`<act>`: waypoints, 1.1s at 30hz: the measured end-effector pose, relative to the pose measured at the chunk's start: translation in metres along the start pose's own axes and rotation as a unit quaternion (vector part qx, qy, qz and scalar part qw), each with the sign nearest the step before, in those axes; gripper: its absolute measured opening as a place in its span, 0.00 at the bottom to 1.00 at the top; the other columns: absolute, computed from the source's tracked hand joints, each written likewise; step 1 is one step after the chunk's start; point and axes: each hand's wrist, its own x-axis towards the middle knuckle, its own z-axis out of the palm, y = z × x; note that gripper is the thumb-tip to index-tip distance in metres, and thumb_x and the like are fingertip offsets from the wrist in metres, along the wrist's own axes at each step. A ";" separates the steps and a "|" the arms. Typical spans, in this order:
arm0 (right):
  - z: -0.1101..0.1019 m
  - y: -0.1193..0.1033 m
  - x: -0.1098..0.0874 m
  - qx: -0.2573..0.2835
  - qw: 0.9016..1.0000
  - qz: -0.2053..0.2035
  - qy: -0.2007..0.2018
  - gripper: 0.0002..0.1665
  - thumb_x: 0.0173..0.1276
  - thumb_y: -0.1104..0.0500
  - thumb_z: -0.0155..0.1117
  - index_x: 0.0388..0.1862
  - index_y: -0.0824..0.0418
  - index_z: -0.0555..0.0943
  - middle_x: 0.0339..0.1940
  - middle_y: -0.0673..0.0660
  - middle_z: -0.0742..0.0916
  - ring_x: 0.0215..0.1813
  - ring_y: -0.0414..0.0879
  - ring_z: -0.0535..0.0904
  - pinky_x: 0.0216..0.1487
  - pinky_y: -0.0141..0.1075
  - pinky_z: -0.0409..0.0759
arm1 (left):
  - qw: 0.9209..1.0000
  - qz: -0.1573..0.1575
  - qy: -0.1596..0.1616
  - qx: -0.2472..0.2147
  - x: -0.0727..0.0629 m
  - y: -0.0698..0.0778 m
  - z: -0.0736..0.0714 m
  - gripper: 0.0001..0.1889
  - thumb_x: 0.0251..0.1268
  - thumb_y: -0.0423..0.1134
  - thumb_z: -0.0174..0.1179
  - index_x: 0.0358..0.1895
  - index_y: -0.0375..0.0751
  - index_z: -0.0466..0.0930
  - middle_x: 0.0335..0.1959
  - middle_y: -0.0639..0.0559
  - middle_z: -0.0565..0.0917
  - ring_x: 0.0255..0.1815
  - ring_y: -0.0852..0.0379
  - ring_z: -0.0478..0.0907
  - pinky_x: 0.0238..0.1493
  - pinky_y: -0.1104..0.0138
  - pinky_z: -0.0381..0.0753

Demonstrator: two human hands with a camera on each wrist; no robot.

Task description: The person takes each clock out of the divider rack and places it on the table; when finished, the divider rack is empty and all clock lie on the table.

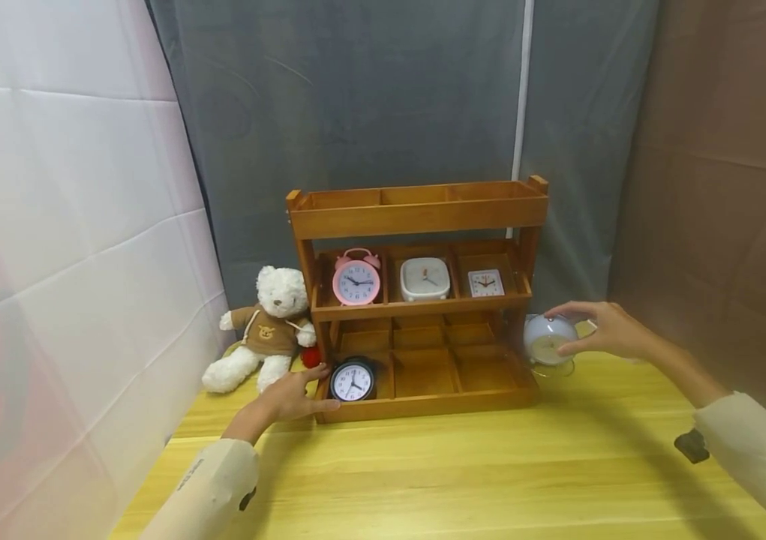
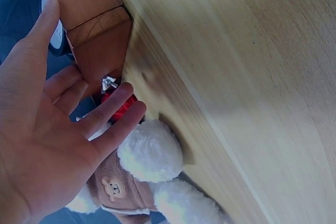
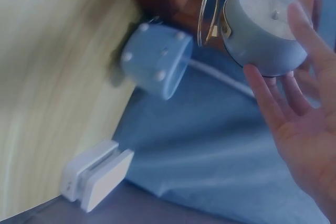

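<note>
A wooden tiered shelf (image 1: 423, 406) stands on the table. My left hand (image 1: 296, 397) rests at its lower left front corner, thumb along the front edge, beside a black round clock (image 1: 352, 381) in the bottom left compartment. Extended fingers show in the left wrist view, where the left hand (image 2: 63, 129) is near the shelf's corner post (image 2: 100, 45). At the shelf's right side, my right hand (image 1: 602, 330) holds a pale blue round alarm clock (image 1: 548, 336) between thumb and fingers. The right wrist view shows this clock (image 3: 262, 35) raised, its wire stand sticking out.
The middle tier holds a pink twin-bell clock (image 1: 356, 282), a white rounded clock (image 1: 425, 279) and a small square clock (image 1: 486, 283). A white teddy bear (image 1: 268, 334) sits left, near a red object (image 1: 311, 356). A blue dotted cup (image 3: 157, 59) and a white block-like object (image 3: 97, 174) stand right.
</note>
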 end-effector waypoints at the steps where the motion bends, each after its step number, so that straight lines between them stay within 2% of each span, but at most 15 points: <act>1: 0.000 0.003 -0.002 -0.007 1.000 -0.003 0.003 0.34 0.56 0.48 0.85 0.62 0.51 0.85 0.55 0.55 0.90 0.57 0.57 0.84 0.53 0.50 0.81 | 1.000 0.000 0.000 0.000 0.000 0.000 0.000 0.48 0.60 0.64 0.72 0.76 0.36 0.70 0.75 0.37 0.72 0.69 0.32 0.74 0.65 0.42 0.75; 6: 0.000 0.022 -0.013 -0.042 0.999 -0.012 0.018 0.33 0.55 0.49 0.85 0.60 0.53 0.87 0.54 0.56 0.90 0.57 0.60 0.84 0.56 0.60 0.79 | 1.000 0.005 0.003 0.000 -0.001 0.001 0.000 0.47 0.61 0.64 0.72 0.76 0.36 0.71 0.75 0.40 0.72 0.70 0.34 0.74 0.66 0.42 0.75; 9: 0.001 0.033 -0.019 -0.047 0.999 -0.007 0.023 0.33 0.55 0.49 0.86 0.60 0.52 0.87 0.53 0.55 0.90 0.56 0.58 0.84 0.54 0.56 0.80 | 1.000 0.007 0.006 -0.003 -0.001 0.001 0.000 0.46 0.61 0.63 0.72 0.75 0.36 0.71 0.76 0.40 0.72 0.70 0.34 0.73 0.66 0.42 0.74; 12: 0.004 0.044 -0.025 -0.043 0.999 -0.003 0.026 0.34 0.53 0.49 0.86 0.60 0.53 0.87 0.54 0.56 0.90 0.53 0.54 0.86 0.51 0.47 0.82 | 1.000 0.009 0.007 -0.006 0.000 0.002 0.000 0.46 0.61 0.62 0.72 0.75 0.36 0.72 0.76 0.40 0.71 0.70 0.34 0.73 0.66 0.42 0.74; 16: 0.009 0.056 -0.030 -0.042 0.999 0.002 0.030 0.37 0.52 0.49 0.87 0.61 0.56 0.87 0.57 0.61 0.89 0.50 0.51 0.87 0.47 0.38 0.82 | 1.000 0.008 0.005 -0.010 0.000 0.001 0.001 0.47 0.60 0.63 0.72 0.75 0.36 0.71 0.76 0.40 0.71 0.70 0.34 0.73 0.67 0.42 0.74; 18: 0.011 0.061 -0.033 -0.040 0.999 0.011 0.029 0.37 0.51 0.49 0.87 0.61 0.57 0.86 0.57 0.63 0.88 0.50 0.53 0.87 0.46 0.37 0.82 | 1.000 0.008 0.004 -0.009 0.000 0.000 0.002 0.47 0.60 0.64 0.72 0.75 0.35 0.71 0.75 0.39 0.72 0.70 0.33 0.73 0.66 0.42 0.74; 22: 0.018 0.070 -0.036 -0.034 0.999 0.001 0.030 0.36 0.51 0.52 0.88 0.60 0.60 0.87 0.56 0.65 0.89 0.50 0.58 0.88 0.46 0.40 0.84 | 1.000 -0.002 0.002 -0.006 0.000 -0.004 0.004 0.49 0.59 0.66 0.71 0.77 0.38 0.70 0.75 0.40 0.72 0.70 0.35 0.73 0.66 0.43 0.75; 28: 0.027 0.084 -0.042 -0.044 0.997 -0.035 0.044 0.34 0.50 0.53 0.88 0.57 0.59 0.87 0.50 0.59 0.91 0.46 0.50 0.88 0.44 0.42 0.85 | 1.000 0.000 0.004 -0.006 -0.001 -0.004 0.004 0.49 0.59 0.66 0.72 0.76 0.38 0.70 0.75 0.38 0.72 0.70 0.34 0.74 0.66 0.42 0.75; 33: 0.031 0.097 -0.045 -0.022 0.996 -0.065 0.051 0.34 0.51 0.58 0.87 0.58 0.61 0.86 0.50 0.58 0.91 0.47 0.47 0.88 0.46 0.40 0.85 | 1.000 0.009 0.009 -0.004 0.000 -0.001 0.002 0.47 0.60 0.64 0.72 0.75 0.36 0.71 0.75 0.39 0.72 0.69 0.34 0.74 0.66 0.43 0.75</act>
